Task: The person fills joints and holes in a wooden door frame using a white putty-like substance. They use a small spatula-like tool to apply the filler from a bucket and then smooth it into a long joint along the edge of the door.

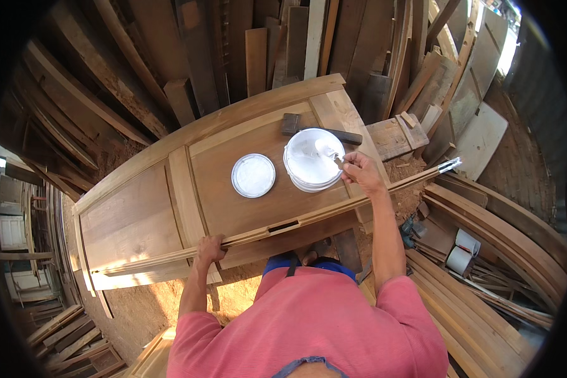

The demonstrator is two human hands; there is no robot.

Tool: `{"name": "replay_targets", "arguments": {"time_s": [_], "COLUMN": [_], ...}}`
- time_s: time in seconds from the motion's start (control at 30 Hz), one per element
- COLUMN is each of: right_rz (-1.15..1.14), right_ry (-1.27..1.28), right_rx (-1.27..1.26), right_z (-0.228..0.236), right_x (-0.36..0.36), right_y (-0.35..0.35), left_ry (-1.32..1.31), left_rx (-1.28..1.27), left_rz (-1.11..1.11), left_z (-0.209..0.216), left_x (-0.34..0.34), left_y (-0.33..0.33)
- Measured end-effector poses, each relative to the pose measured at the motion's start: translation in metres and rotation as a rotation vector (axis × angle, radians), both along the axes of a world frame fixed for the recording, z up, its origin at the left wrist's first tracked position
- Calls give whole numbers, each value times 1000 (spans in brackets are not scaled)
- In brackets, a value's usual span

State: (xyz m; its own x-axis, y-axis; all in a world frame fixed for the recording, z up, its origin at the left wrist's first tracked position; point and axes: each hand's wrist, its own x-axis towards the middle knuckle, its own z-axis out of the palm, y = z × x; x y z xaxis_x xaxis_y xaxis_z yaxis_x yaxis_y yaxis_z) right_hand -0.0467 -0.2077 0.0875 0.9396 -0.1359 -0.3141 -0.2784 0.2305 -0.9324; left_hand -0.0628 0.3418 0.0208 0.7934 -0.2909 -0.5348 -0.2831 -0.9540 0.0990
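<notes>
Uncovered white bucket [309, 185] on the wooden door [230, 214], with pale stuff inside. Over the bucket's right rim, a small tool [339, 162], exact kind hard to tell, pinched between thumb and fingers of the right hand [361, 170]. On the near side of the bucket, long thin wooden strips [321, 216], running far out to left and right of it. To the left and nearer than the bucket, the left hand [211, 247], fingers curled around the strips, well apart from the other hand.

Already done, by the look of things: bucket uncovered, tool in hand, strips steadied. Probably early on: mostly bare wood along the strips' visible length. Paler, shinier right end; cannot tell coating from glare.

Left of the bucket and apart from it, a round white lid [253, 176]. Just behind the bucket, partly hidden by it, a hammer [290, 124]. Farther behind, leaning upright, many planks [256, 63].
</notes>
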Motion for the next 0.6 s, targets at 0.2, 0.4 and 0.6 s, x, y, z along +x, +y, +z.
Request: {"name": "replay_targets", "arguments": {"time_s": [0.2,0.4,0.6], "right_rz": [-54,-122,-182], "right_ry": [34,23,-4], "right_rx": [-11,-110,-86], "right_z": [9,13,34], "right_x": [-2,-20,-32], "right_y": [5,12,28], "left_ry": [-55,-16,-11], "left_rx": [-92,-87,-80], "left_rz": [-105,-123,-132], "left_z": [-15,-11,-11], "left_x": [-3,-2,1], "left_y": [9,-24,-28]}}
